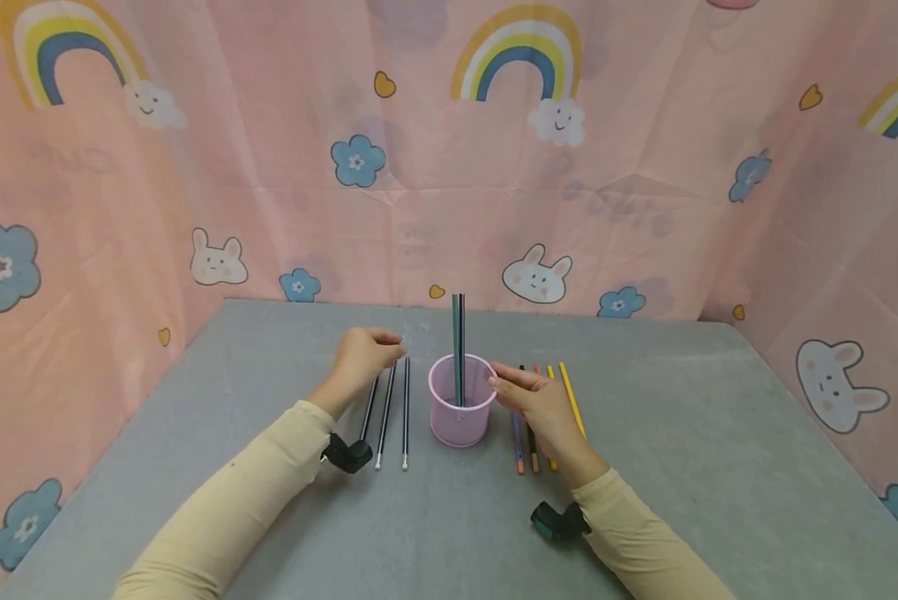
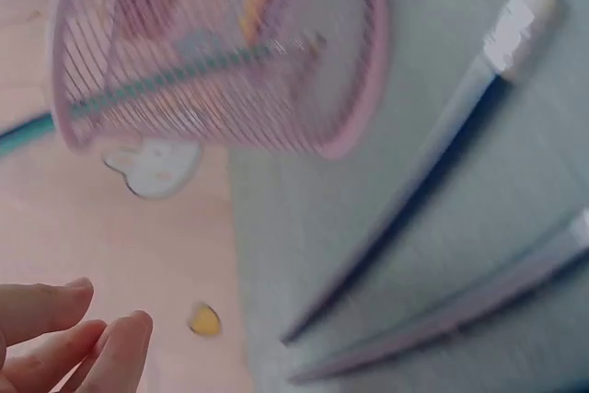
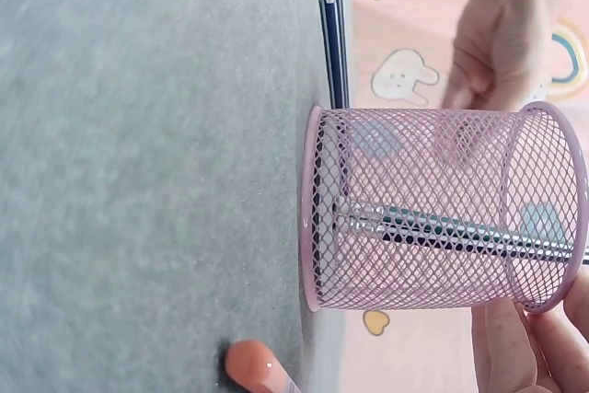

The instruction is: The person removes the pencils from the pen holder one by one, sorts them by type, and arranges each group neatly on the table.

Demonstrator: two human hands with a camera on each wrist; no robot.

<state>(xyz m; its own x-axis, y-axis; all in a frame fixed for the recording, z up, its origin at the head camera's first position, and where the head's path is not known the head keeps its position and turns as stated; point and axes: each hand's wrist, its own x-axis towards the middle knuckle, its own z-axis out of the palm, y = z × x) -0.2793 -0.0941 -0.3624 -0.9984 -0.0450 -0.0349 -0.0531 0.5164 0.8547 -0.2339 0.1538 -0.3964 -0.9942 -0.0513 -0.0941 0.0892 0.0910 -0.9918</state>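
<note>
A pink mesh pencil cup [image 1: 459, 427] stands upright on the grey table, holding a green pencil [image 2: 166, 82] and a dark one, eraser ends down. My right hand [image 1: 544, 410] pinches the cup's rim from the right, thumb and fingertips at the edge. To the left of the cup, my left hand [image 1: 362, 360] hovers at the far ends of three dark pencils [image 1: 406, 417] lying side by side. Its fingers are loosely bent with nothing between them, as the left wrist view also shows. White eraser ends on these pencils point toward me.
Right of the cup, partly under my right hand, lie several pencils, among them a yellow pencil [image 1: 571, 392] and a purple pencil [image 1: 519, 446] with an orange end. A pink curtain [image 1: 433, 208] with rainbows and rabbits hangs behind the grey table [image 1: 704, 433] and at both sides.
</note>
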